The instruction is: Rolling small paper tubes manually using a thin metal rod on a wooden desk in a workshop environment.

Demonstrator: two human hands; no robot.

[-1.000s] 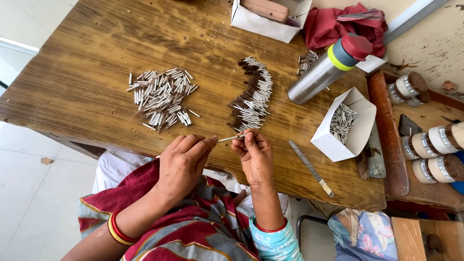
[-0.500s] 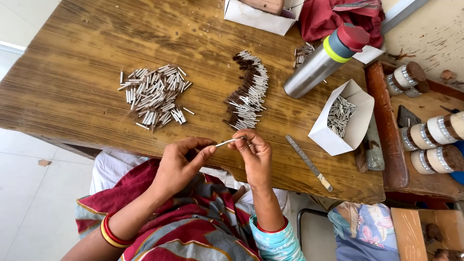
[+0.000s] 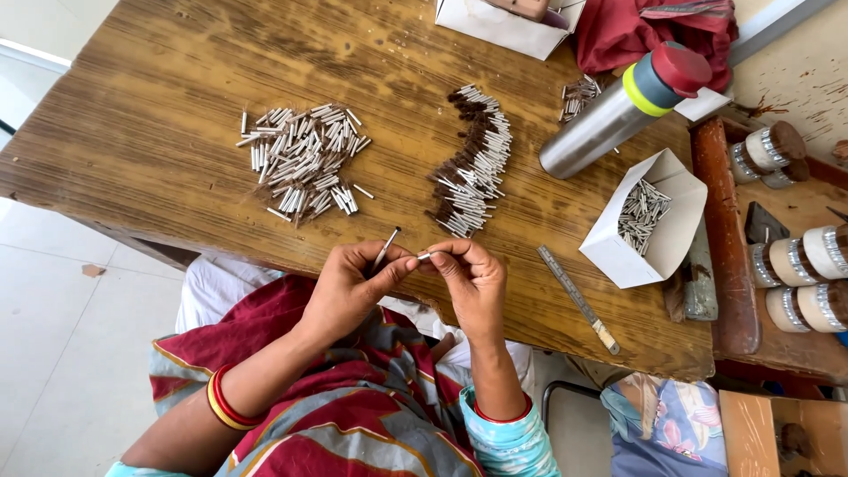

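Note:
My left hand [image 3: 353, 287] pinches a thin grey rod [image 3: 385, 246] that sticks up past the fingers, at the near edge of the wooden table [image 3: 177, 106]. My right hand [image 3: 473, 278] pinches a small silver tube [image 3: 424, 256] between thumb and forefinger, its tip close to my left thumb. Just beyond the hands lies a curved row of silver tubes with brown tips [image 3: 473, 163]. A loose heap of plain silver tubes [image 3: 300, 159] lies to the left of it.
A steel bottle [image 3: 618, 110] with a red cap lies at the right, next to a white paper box of small metal pieces [image 3: 649, 221]. A metal file [image 3: 579, 299] lies by the near edge. Tape rolls [image 3: 799, 261] sit on a side shelf; red cloth [image 3: 654, 26] at the back.
The view has shifted slightly. My left hand has tilted the rod more upright, and my right hand's tube now sits by the left thumb instead of on the rod's end.

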